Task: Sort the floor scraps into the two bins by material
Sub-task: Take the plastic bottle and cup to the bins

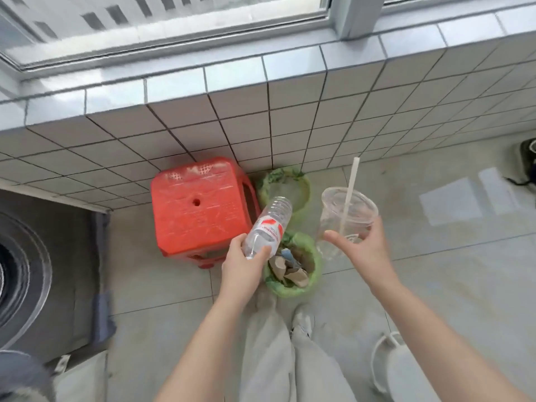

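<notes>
Left hand (242,264) grasping clear water bottle (268,226) near its neck end, bottle tilted, base up, right of red stool (200,210) and above near green-lined bin (293,264). Right hand (361,246) grasping clear plastic cup (345,219) with white straw (349,195) upright through its lid, further right of stool. Near bin, at stool's front right corner, holding brown cardboard pieces (290,271). Far green-lined bin (284,187) against tiled wall (319,126), just right of stool. Grey trouser legs (278,343) below stool.
</notes>
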The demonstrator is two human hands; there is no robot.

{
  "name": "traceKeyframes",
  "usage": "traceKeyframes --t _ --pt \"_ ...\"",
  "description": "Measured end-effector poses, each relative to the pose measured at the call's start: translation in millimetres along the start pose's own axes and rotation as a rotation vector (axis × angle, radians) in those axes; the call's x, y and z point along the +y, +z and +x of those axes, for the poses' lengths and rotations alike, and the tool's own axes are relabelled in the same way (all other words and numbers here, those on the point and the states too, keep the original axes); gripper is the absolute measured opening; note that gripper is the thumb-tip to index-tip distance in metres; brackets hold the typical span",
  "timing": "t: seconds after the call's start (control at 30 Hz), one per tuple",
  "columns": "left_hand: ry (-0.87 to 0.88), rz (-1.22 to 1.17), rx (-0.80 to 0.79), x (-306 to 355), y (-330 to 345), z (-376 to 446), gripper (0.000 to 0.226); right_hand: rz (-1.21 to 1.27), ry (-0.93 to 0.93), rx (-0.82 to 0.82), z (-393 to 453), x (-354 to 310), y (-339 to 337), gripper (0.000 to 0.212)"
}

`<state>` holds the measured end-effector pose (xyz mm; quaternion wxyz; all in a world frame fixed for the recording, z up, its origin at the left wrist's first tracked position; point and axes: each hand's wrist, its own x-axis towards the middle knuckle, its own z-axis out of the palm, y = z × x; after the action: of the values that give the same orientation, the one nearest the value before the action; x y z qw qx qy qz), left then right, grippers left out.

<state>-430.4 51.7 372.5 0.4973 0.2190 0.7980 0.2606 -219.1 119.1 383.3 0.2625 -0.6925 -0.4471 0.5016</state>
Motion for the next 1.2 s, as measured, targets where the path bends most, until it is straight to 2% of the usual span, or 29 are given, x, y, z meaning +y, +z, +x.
traceKeyframes --t 0.23,0.37,0.5,0.6,0.7,0.77,0.9,0.93,1.03,1.13,1.2 --pt "-0.132 0.0 -0.043 -25.6 67.2 128.9 0.081 -0.013 0.129 0.043 101.3 76.3 45.3 0.095" --pt "-0.17 0.041 -0.075 -43.3 103.8 210.3 0.082 0.01 0.163 0.001 171.8 116.9 84.1 0.093" --pt "-0.206 0.029 -0.056 -58.6 130.5 289.3 0.091 0.012 0.206 0.012 233.3 146.8 125.6 0.091" --pt "-0.187 0.045 -0.043 -58.2 142.0 333.6 0.086 -0.008 0.227 0.038 274.2 166.5 152.0 0.09" --pt "-0.219 0.015 -0.02 -65.2 151.0 378.7 0.092 0.002 0.228 0.059 307.3 183.5 170.7 0.091" --pt "-0.266 -0.037 -0.042 -55.0 153.0 390.5 0.084 -0.017 0.189 0.067 325.4 187.3 179.9 0.088" --pt "-0.263 -0.045 -0.074 -45.7 160.9 411.4 0.044 -0.054 0.088 0.072 356.0 188.6 198.7 0.083" --pt "-0.241 -0.026 -0.077 -45.9 164.3 416.5 0.044 -0.061 0.076 0.076 361.9 190.6 203.2 0.081" --pt "-0.193 0.067 -0.099 -52.4 173.0 429.1 0.08 -0.121 0.081 0.015 373.7 202.4 216.3 0.081" --pt "-0.175 0.127 -0.125 -59.1 177.9 429.7 0.08 -0.258 0.212 -0.058 370.7 215.7 219.8 0.087" --pt "-0.143 0.221 -0.116 -64.7 179.8 429.9 0.074 -0.291 0.251 -0.047 364.5 225.2 220.2 0.081"
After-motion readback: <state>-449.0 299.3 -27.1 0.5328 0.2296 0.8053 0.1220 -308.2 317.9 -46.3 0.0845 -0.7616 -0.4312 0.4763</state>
